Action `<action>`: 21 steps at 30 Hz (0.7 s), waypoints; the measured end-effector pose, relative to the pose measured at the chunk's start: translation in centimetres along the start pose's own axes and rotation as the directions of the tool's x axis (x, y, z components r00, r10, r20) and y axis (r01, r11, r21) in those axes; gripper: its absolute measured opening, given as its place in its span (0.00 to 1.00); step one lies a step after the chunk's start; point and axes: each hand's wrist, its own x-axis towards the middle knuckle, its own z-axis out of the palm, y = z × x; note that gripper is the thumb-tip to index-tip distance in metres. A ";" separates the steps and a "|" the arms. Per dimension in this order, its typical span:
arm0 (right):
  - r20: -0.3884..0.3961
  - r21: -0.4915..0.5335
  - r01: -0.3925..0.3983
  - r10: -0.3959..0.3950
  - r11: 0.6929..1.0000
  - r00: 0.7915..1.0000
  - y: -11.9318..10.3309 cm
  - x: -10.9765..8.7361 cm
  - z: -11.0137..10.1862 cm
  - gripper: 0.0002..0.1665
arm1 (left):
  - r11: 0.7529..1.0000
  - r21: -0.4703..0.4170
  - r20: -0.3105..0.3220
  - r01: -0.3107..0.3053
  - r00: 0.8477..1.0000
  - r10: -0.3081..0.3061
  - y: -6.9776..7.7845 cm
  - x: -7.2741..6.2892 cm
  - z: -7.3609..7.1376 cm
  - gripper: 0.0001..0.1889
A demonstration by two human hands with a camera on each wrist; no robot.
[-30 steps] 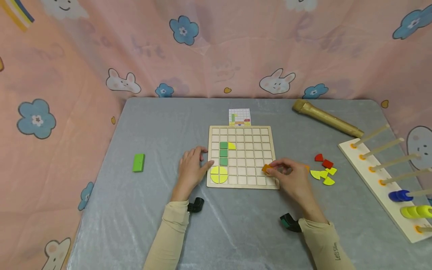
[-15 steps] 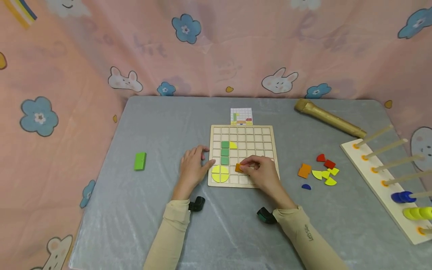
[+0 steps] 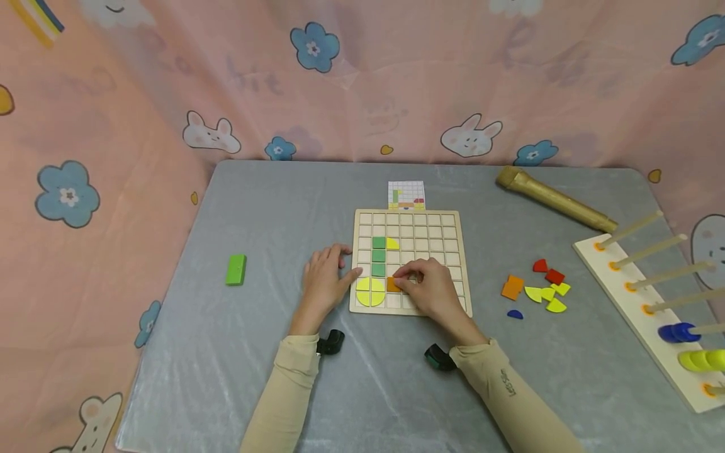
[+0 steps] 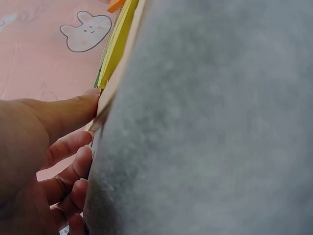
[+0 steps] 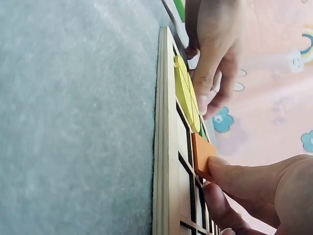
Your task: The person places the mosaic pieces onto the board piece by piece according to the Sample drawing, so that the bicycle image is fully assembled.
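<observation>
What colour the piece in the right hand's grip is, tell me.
The piece in the right hand is orange; the right wrist view shows it best.

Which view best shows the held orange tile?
The right wrist view: the orange tile appears large, pinched by the right hand. The head view shows it small, partly hidden; the left wrist view, only an orange sliver, possibly it.

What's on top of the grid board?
Three green squares, a four-part yellow disc, a yellow quarter-circle; the right hand pinches an orange piece there, seating unclear. Anything beneath that hand is covered.
</observation>
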 end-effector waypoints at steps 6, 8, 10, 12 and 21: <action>-0.015 -0.035 0.044 -0.044 0.998 0.999 0.1 0.0 0.2 0.04 | 1.000 0.007 -0.001 0.004 1.000 -0.004 0.0 0.0 0.1 0.23; -0.023 -0.039 0.047 -0.048 0.998 0.999 0.2 0.0 0.3 0.04 | 1.000 0.009 0.000 0.004 1.000 -0.004 0.0 0.0 0.1 0.23; -0.030 -0.039 0.045 -0.046 0.998 0.998 0.1 -0.1 0.4 0.03 | 1.000 0.007 0.000 0.003 1.000 -0.003 0.0 0.0 0.1 0.23; -0.035 -0.036 0.038 -0.039 0.999 0.999 0.1 -0.1 0.4 0.03 | 1.000 0.005 0.000 0.001 1.000 -0.001 0.0 -0.1 0.1 0.23; -0.058 0.011 -0.001 0.001 1.000 0.998 0.4 -0.2 -1.1 0.03 | 1.000 0.003 -0.004 -0.005 1.000 0.005 0.0 -0.1 0.1 0.23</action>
